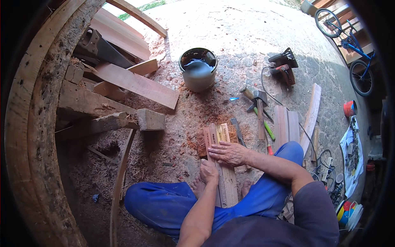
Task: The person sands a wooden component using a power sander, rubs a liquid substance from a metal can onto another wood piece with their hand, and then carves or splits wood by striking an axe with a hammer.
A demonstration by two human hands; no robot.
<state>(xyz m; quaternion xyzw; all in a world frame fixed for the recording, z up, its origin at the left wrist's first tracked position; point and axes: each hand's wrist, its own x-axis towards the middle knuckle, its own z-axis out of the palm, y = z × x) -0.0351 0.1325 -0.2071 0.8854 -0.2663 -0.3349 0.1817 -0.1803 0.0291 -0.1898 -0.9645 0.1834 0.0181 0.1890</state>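
My left hand is closed on the left edge of a bundle of narrow wooden strips, which lies lengthwise between my folded legs. My right hand rests open and flat across the strips, fingers stretched toward the left edge. The strips have pale and reddish faces with dark marks near the far ends. Beside their far right end lies a dark flat metal tool. Reddish sawdust is spread on the ground around the far ends.
Ahead stands a bucket. Hammers, a power tool with a cord and loose boards lie to the right. A handsaw, timber and a curved beam fill the left. A blue bicycle is at upper right.
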